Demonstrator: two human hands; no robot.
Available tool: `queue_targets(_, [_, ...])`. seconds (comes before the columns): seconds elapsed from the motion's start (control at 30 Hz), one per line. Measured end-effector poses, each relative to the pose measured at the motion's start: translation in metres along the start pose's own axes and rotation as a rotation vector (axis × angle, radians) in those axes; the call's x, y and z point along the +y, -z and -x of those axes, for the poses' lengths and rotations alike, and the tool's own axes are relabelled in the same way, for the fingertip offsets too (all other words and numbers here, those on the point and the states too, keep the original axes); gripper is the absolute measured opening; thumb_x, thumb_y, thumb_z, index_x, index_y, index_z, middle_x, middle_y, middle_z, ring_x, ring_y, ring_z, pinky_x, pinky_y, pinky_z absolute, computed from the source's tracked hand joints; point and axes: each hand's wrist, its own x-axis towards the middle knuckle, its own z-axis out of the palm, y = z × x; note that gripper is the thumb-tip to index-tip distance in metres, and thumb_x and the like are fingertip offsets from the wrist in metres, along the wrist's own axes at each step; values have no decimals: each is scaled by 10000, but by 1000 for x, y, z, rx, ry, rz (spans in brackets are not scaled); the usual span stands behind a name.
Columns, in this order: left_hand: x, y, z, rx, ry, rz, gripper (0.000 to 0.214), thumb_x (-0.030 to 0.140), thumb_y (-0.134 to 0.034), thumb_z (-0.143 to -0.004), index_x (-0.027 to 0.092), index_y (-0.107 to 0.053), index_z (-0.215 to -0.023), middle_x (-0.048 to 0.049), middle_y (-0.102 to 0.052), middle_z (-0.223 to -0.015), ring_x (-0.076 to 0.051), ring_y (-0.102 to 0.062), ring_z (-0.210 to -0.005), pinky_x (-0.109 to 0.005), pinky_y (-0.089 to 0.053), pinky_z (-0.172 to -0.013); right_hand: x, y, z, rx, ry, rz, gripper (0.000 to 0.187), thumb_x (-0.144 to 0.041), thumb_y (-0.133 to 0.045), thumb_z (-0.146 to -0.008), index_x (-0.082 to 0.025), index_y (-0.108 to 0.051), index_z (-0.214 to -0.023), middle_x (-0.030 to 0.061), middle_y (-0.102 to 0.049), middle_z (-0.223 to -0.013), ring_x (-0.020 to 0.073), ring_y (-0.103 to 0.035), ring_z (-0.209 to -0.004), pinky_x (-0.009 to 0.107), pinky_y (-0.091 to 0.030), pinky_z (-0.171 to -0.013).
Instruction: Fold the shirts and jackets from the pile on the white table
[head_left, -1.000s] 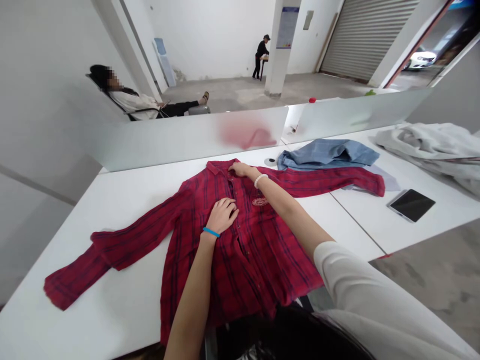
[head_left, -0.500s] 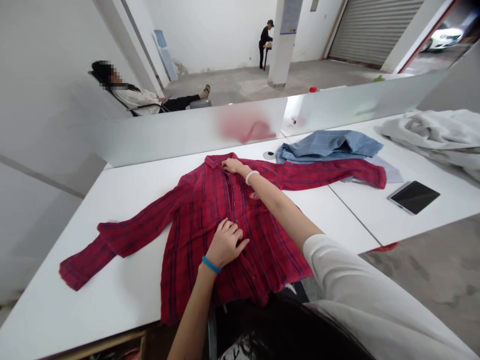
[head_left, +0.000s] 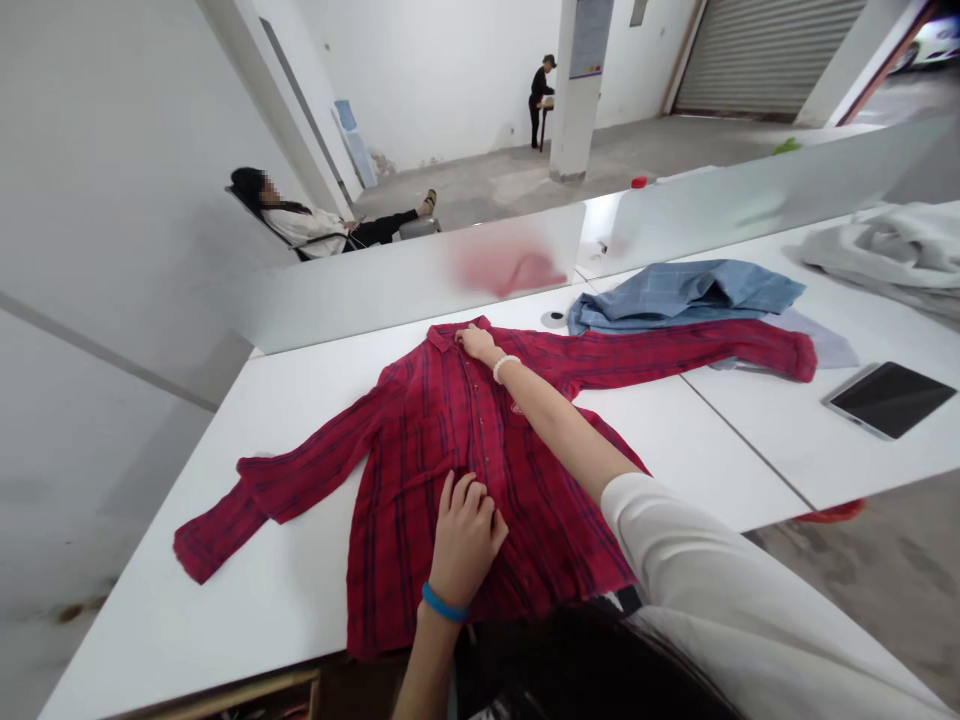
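Well, in the head view the red shirt (head_left: 405, 480) lies spread on the white table (head_left: 300, 590), reaching its near edge, tabletop showing either side. The left hand (head_left: 466, 525) is loosely open over its front; the right hand (head_left: 478, 344) curls at the collar (head_left: 441, 337), grip unclear. Chest badge (head_left: 516, 408): unreadable.

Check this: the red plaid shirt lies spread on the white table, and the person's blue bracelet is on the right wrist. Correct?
Not quite: the head view shows the blue bracelet on the wrist of the left hand. The red plaid shirt does lie spread on the white table.
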Motion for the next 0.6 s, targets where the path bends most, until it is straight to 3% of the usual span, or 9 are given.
queue_targets(0.2, [1, -3, 10, 45, 94, -9, 138, 243, -496, -875, 196, -589, -785, -81, -568, -952, -230, -539, -961, -426, -483, -841, -12, 6, -3, 1, 24, 8, 402, -352, -313, -969, -188, -596, -1202, 173, -477, -1291, 264, -607, -1041, 374, -481, -878])
queue_targets(0.37, [0, 0, 14, 4, 146, -23, 208, 212, -422, -899, 201, -568, -751, -44, -550, -735, -191, -520, -725, -356, -426, -649, -28, 9, -7, -57, 85, 12, 361, -403, -525, -888, -116, -652, -1065, 188, -553, -1237, 288, -615, -1024, 344, -491, -854])
queue_targets(0.6, [9, 1, 8, 57, 67, 40, 228, 239, -391, -936, 203, -543, -771, -25, -544, -714, -168, -499, -699, -331, -388, -653, -34, 21, -15, 22, 41, -35, 389, -285, -290, -984, -85, -571, -1164, 191, -611, -1188, 249, -588, -1090, 299, -454, -882])
